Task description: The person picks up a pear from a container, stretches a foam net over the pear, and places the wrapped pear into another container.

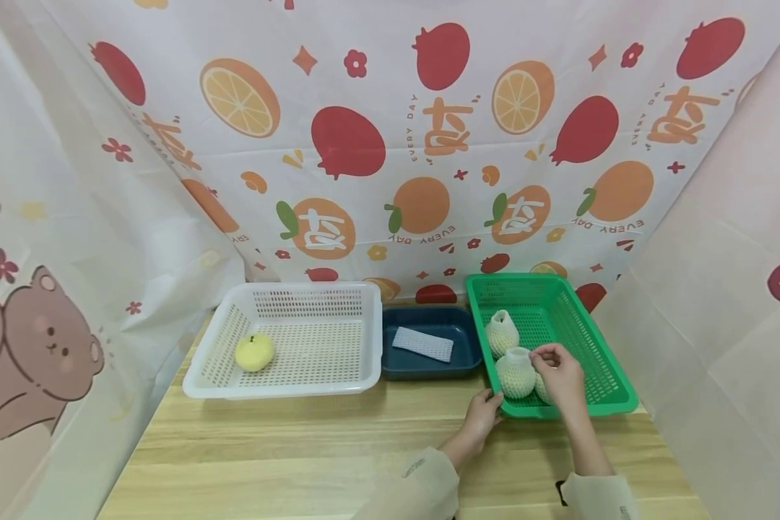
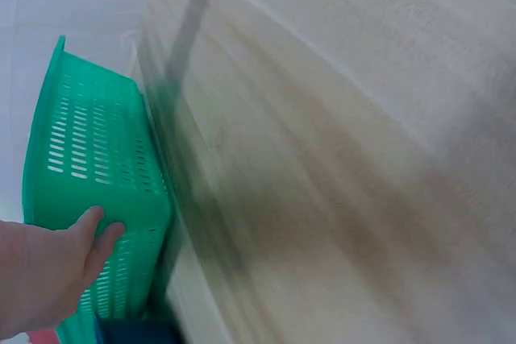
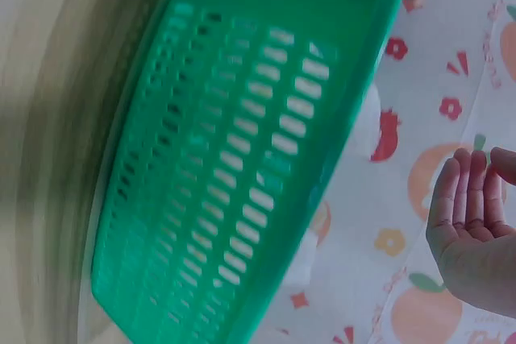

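Observation:
My left hand (image 1: 481,420) grips the near left corner of a green basket (image 1: 614,375), its fingers against the outer wall (image 2: 89,191). Above the basket is my right hand (image 1: 562,372), fingers loosely bent, near the top of a round fruit in a white foam net (image 1: 516,373). In the right wrist view nothing shows between the fingers of that hand (image 3: 476,239). Another netted fruit (image 1: 502,334) lies behind, and a third (image 1: 543,388) is partly hidden by the right hand.
A white basket (image 1: 282,391) at left holds a bare yellow-green fruit (image 1: 255,352). Between the baskets stands a dark blue tray (image 1: 396,372) with a flat white foam net (image 1: 424,344) in it. The wooden table (image 1: 286,455) meets printed cloth (image 1: 390,144) behind.

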{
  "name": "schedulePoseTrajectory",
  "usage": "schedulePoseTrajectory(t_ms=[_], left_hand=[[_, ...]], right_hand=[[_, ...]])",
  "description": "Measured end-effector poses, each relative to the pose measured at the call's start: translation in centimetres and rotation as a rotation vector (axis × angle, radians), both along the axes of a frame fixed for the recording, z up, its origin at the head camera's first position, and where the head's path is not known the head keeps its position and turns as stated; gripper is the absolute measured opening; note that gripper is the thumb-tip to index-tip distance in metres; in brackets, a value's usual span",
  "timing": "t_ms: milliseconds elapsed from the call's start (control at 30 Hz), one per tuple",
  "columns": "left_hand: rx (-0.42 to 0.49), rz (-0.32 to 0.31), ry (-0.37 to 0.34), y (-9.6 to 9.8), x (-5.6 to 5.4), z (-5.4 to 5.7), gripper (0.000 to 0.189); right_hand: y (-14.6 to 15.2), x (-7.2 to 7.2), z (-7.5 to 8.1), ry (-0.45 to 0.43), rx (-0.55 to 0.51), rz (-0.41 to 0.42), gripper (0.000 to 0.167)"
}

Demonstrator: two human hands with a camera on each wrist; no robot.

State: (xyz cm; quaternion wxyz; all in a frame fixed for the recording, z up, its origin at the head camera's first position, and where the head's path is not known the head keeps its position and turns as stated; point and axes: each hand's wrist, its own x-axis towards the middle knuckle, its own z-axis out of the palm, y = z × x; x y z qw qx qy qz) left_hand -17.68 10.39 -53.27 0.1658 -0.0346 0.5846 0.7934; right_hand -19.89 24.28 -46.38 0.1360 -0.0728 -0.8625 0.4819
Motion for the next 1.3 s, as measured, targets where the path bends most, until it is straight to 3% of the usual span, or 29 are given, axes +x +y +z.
schedulePoseTrajectory(t_ms=[167,267,400,433,467,633,700,800,1000,1200,1300], left_hand=[[0.097,0.067,-0.032,-1.0,0.3,-0.6,0.04],[0.177,0.108,0.008,-2.5,0.2,-1.0,0.037],[0.237,0.122,0.158,-5.7,-0.1,-1.2,0.039],[0.252,0.133,0.227,-6.6,-0.4,-2.1,0.037],[0.244,0.143,0.305,-7.3,-1.1,-3.2,0.036],[0.101,0.29,0.492,-11.8,-0.6,-2.9,0.026],[0.012,0.346,0.457,-13.6,0.8,-0.5,0.025],[-0.055,0.423,0.463,-15.9,1.3,0.5,0.022],[-0.108,0.598,0.534,-20.0,1.1,0.7,0.02],[-0.135,0.694,0.541,-23.3,1.5,0.8,0.02],[-0.156,0.736,0.516,-24.7,1.8,0.8,0.019]], right_hand=[[-1.6,0.3,-0.8,0.014,-0.091,0.052,0.01],[-2.8,0.3,-1.2,0.016,-0.155,0.079,0.011],[-5.1,-0.1,-1.4,0.011,-0.223,0.128,0.012],[-5.8,-0.2,-1.4,0.013,-0.245,0.143,0.012],[-6.5,-0.3,-1.5,0.015,-0.266,0.156,0.012],[-10.5,-1.0,-2.6,0.055,-0.361,0.255,0.01],[-12.2,-1.1,-3.4,0.08,-0.378,0.313,0.007],[-14.8,-1.1,-3.9,0.052,-0.394,0.384,0.007],[-19.7,-0.1,-2.0,-0.133,-0.494,0.461,0.018],[-22.7,-1.0,-4.1,-0.305,-0.721,0.419,0.034],[-23.8,-1.6,-5.7,-0.318,-0.815,0.365,0.04]])
